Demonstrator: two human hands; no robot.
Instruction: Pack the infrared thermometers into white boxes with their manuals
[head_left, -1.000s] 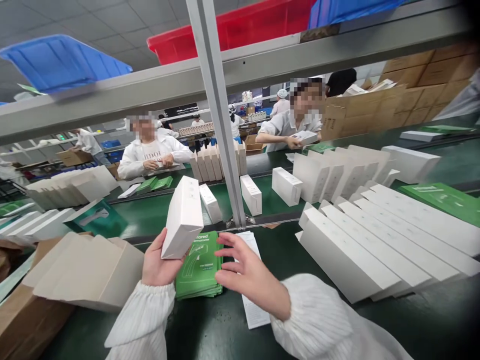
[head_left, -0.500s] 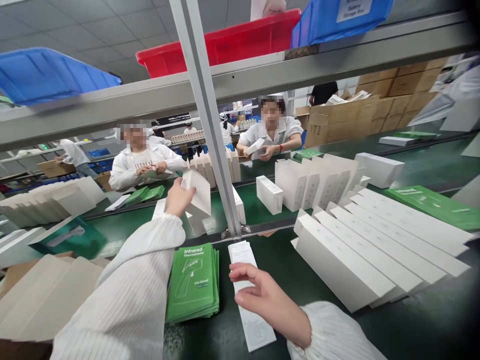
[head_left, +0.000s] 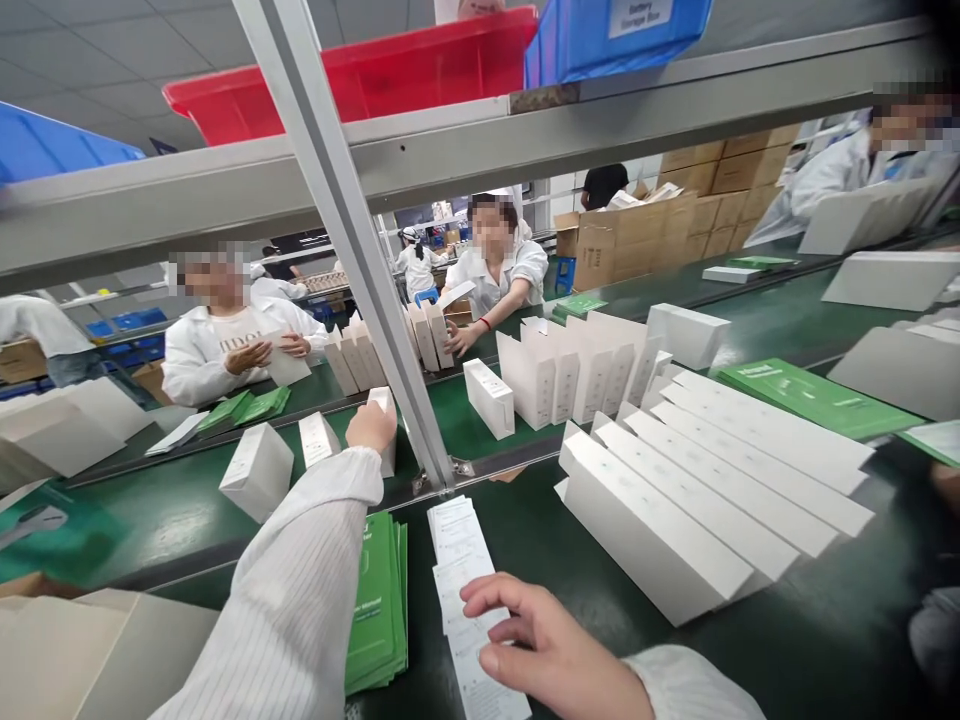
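Note:
My left hand (head_left: 373,427) reaches out over the green belt, its fingers closed around a small white box (head_left: 385,400) beside the metal post. Two more white boxes, a nearer one (head_left: 257,472) and one alongside my hand (head_left: 318,438), stand to its left. Below my left forearm lies a stack of green user manuals (head_left: 379,610), partly covered by the sleeve. My right hand (head_left: 555,640) hovers with fingers apart over a spread strip of white printed leaflets (head_left: 469,600); whether a fingertip touches them I cannot tell.
White open-flapped boxes (head_left: 675,510) lean in a row at right. Others (head_left: 570,370) stand on the belt. A slanted metal post (head_left: 345,230) and crossbeam (head_left: 450,150) cross ahead, below red (head_left: 420,70) and blue (head_left: 622,40) bins. Co-workers sit across the belt.
The view has swung right. My left hand has gone from holding a tilted white box in the air to gripping a box lower down by the post. The leaflets are more spread out.

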